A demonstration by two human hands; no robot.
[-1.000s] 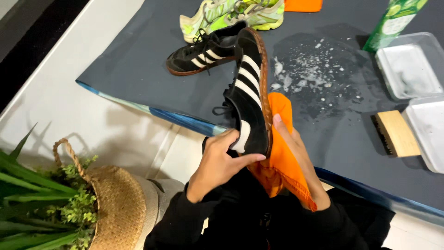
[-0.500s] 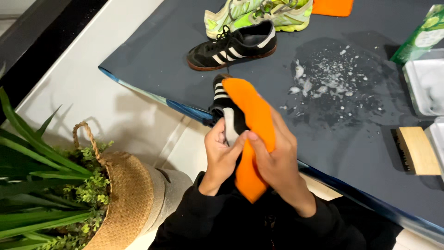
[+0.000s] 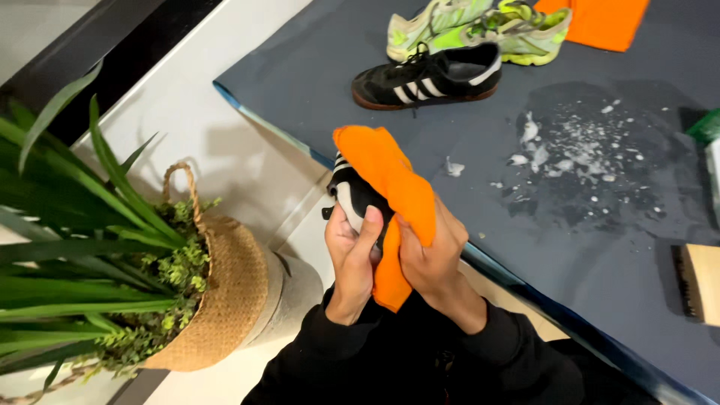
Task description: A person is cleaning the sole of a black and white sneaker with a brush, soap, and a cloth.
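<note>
Black sneaker (image 3: 352, 201) is hanging off the dark mat's (image 3: 315, 82) near edge; you're clamping it with your left hand (image 3: 351, 262), toe pointing away, while your right hand (image 3: 435, 255) is pressing the orange cloth (image 3: 390, 180) over it.

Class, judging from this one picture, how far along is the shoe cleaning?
Done: foam flecks on the mat suggest scrubbing has happened. In hand: the left hand holds a black shoe while the right hand presses an orange cloth over it. Left: its partner shoe lies untouched.

shoe (image 3: 351, 201) mostly hidden under orange cloth (image 3: 390, 180), brush (image 3: 701, 283) cut off
</note>
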